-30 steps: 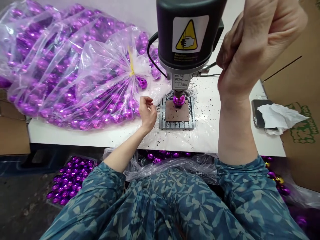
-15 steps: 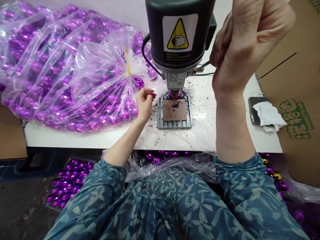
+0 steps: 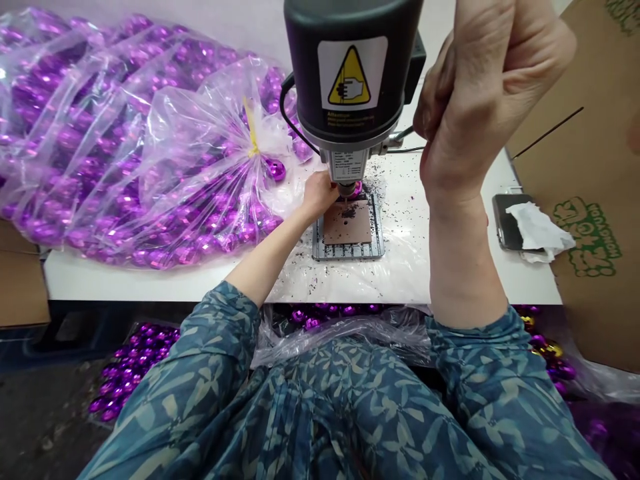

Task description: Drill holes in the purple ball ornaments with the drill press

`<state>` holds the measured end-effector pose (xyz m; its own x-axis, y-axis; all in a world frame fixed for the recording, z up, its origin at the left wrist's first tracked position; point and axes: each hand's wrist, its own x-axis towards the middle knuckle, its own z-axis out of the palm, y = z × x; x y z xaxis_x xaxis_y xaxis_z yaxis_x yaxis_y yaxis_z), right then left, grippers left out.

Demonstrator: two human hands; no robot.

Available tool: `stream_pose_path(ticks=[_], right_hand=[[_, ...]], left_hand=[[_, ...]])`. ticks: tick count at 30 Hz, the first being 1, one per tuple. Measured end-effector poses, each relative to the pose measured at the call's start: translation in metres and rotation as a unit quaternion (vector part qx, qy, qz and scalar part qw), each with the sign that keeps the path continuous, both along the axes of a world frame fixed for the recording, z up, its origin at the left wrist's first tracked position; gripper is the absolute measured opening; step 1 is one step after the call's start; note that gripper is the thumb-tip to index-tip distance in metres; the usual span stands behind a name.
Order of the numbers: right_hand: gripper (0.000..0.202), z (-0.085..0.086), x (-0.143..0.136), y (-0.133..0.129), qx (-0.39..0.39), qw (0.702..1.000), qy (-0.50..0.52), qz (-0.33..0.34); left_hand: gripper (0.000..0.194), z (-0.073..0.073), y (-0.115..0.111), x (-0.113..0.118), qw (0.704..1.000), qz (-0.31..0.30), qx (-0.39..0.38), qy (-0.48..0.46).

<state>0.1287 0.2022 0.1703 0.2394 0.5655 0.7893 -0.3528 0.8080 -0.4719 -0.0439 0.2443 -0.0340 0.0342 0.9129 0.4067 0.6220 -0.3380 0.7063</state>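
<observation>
Fingers [image 3: 434, 93] of right hand [image 3: 493, 120] clenched beside black motor housing [image 3: 351, 120]; left hand [image 3: 320, 192] at purple ball [image 3: 357, 190], its finger state unclear

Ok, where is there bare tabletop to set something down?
The white tabletop between bag and front edge; another patch between right forearm, tissue and front edge. Crowded: around the metal baseplate, with left hand, ball and dark shavings.

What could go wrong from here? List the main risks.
The left hand is right beside the purple ball under the machine, so a finger might get pinched or nicked if the machine moves. Dark crumbs lie on the brown pad; they could keep a ball from sitting flat.
</observation>
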Motion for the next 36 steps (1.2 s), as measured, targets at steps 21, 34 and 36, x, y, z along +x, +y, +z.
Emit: stream_pose_path(ticks=[21, 34, 36], right_hand=[[0.068, 0.007, 0.006, -0.01, -0.033, 0.994, -0.089, -0.05], [0.065, 0.008, 0.005, -0.011, -0.047, 0.995, -0.081, -0.032], [0.055, 0.008, 0.004, -0.012, -0.054, 0.996, -0.062, -0.024]], left_hand=[[0.043, 0.032, -0.103, -0.049, 0.843, -0.068, -0.282, -0.452], [0.067, -0.01, -0.103, -0.022, 0.932, -0.071, -0.168, -0.315], [0.064, -0.016, -0.1, -0.023, 0.943, -0.075, -0.158, -0.284]])
